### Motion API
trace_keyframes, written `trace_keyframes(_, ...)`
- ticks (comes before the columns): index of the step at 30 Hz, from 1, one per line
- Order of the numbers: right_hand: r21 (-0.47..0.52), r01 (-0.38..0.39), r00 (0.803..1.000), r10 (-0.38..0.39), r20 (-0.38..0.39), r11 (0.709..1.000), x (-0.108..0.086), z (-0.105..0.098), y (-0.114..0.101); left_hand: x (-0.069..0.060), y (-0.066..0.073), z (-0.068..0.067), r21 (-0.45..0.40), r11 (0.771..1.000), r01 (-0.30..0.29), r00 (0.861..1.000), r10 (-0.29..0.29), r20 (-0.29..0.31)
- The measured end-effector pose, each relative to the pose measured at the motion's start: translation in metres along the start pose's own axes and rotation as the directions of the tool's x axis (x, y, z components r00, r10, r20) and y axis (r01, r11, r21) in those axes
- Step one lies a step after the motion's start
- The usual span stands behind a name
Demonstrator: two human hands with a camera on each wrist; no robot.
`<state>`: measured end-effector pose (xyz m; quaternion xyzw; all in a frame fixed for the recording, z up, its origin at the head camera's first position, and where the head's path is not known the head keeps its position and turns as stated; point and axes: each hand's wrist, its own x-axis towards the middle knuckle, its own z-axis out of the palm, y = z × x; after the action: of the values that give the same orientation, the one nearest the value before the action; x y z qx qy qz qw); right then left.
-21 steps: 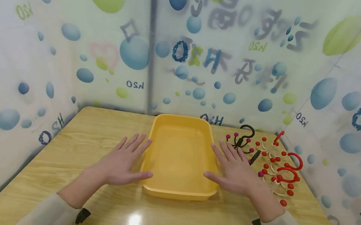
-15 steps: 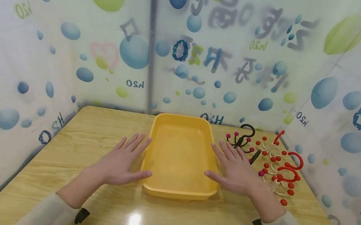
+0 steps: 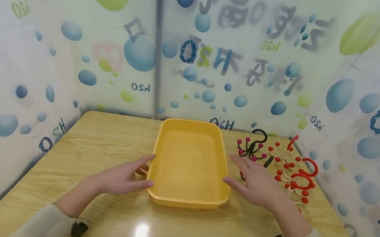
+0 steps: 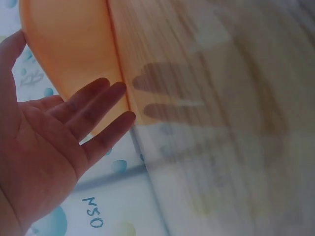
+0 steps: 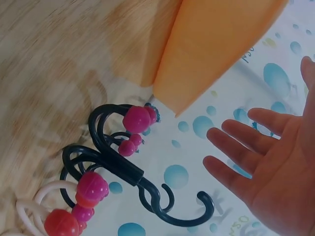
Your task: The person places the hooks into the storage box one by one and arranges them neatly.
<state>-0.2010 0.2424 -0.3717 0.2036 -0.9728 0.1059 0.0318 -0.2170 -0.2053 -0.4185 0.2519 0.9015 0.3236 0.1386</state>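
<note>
A yellow-orange plastic tray (image 3: 186, 202) lies on the wooden table. My left hand (image 3: 117, 178) is at its left side, thumb and index fingertips by the rim, the other fingers reaching down outside the wall. In the left wrist view these fingers (image 4: 101, 110) are spread and nearly straight. At the right side, my right hand (image 3: 259, 184) hovers with extended fingers, apart from the rim. Nearest to it is a black hook with several curved arms tipped with magenta balls (image 3: 251, 148), also clear in the right wrist view as a black hook (image 5: 123, 167).
Several similar hooks with white arms, red balls and red crooks (image 3: 303, 182) lie in a cluster right of the tray. Another black piece (image 3: 269, 161) is partly covered by my right hand. Printed curtains (image 3: 117, 84) enclose the table (image 3: 115, 130) at the back and sides.
Both hands have moved slightly outward from the tray. The left fingers have turned down along the outer wall, and the right hand has come away from the rim toward the right.
</note>
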Motion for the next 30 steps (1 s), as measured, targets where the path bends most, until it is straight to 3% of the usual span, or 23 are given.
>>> trace_keyframes(5,0.044,-0.005,1.000,0.006,-0.014,0.999,-0.008,-0.005,0.002,0.002,-0.006,0.000,-0.028,1.000,0.010,1.000,-0.010,0.019)
trace_keyframes(13,0.082,-0.053,0.992,0.062,-0.111,0.995,-0.020,-0.027,0.016,0.002,-0.005,-0.002,-0.067,0.997,0.030,0.999,-0.028,0.041)
trace_keyframes(24,0.147,-0.083,0.968,0.115,-0.222,0.986,-0.036,-0.054,0.078,0.002,-0.006,-0.003,-0.118,0.992,0.044,0.997,-0.036,0.067)
trace_keyframes(30,0.125,-0.139,0.963,0.164,-0.213,0.982,-0.051,-0.063,0.113,0.001,-0.007,-0.002,-0.124,0.991,0.049,0.997,-0.041,0.070)
